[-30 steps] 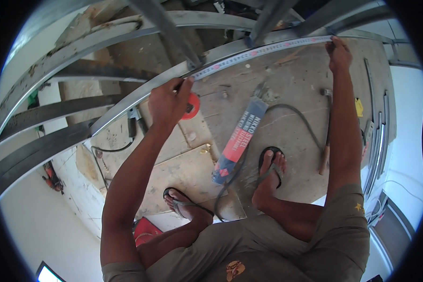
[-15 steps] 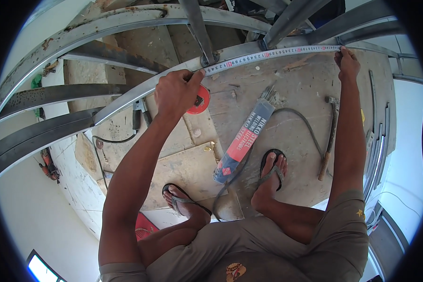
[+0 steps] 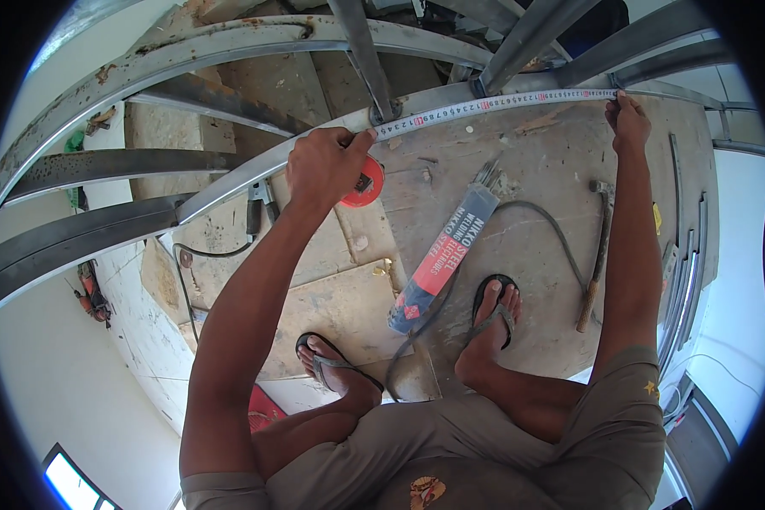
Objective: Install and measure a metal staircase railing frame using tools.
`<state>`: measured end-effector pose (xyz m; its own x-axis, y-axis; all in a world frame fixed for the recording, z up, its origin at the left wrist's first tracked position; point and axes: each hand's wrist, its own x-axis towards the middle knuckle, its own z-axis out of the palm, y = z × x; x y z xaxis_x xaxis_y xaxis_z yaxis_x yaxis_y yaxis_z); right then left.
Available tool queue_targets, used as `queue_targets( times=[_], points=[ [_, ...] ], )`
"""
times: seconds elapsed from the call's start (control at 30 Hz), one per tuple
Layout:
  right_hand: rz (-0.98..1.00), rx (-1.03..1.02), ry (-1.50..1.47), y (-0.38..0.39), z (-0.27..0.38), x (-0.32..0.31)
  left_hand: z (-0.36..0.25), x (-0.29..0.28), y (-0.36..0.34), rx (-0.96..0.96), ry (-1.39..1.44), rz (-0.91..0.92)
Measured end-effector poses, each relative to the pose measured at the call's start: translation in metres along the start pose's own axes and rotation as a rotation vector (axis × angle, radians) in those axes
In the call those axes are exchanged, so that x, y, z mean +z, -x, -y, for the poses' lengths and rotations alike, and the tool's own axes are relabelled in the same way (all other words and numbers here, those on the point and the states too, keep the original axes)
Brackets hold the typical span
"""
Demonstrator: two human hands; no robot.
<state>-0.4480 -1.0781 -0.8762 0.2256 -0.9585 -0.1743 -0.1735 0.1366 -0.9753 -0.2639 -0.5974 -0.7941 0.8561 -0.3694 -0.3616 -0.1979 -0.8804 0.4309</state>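
A tape measure (image 3: 501, 104) with a white blade is stretched along the lower rail of a grey metal frame (image 3: 255, 167). My left hand (image 3: 325, 166) is closed around its red case, part of which shows below the palm, and the thumb lies at the blade near an upright bar. At the blade's far right end, my right hand (image 3: 629, 123) pinches the tip against the rail, close to where another bar joins. Between the two hands the blade runs along the rail's near side.
Below the rail, on worn boards, lie a blue and red box of welding electrodes (image 3: 444, 259), a hammer (image 3: 597, 255), a dark cable (image 3: 552, 221) and a clamp-like tool with black handles (image 3: 262, 208). Thin metal bars (image 3: 688, 263) lie at right. An orange power tool (image 3: 92, 293) sits far left.
The view has shifted slightly. Both hands keep their hold on the tape measure, which stays stretched along the rail.
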Motion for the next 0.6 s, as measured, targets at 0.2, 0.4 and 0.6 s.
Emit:
queue_targets(
  times=[0.2, 0.4, 0.6],
  points=[
    [-0.01, 0.0, -0.016, 0.0, -0.002, 0.003, -0.001, -0.002, 0.001, 0.011, -0.014, 0.005],
    [-0.042, -0.01, -0.027, -0.002, -0.001, -0.003, 0.0, 0.002, -0.002, 0.042, 0.001, 0.006],
    [-0.011, -0.025, -0.146, 0.002, -0.016, 0.012, 0.007, 0.001, -0.001, 0.057, -0.024, 0.018]
  ],
)
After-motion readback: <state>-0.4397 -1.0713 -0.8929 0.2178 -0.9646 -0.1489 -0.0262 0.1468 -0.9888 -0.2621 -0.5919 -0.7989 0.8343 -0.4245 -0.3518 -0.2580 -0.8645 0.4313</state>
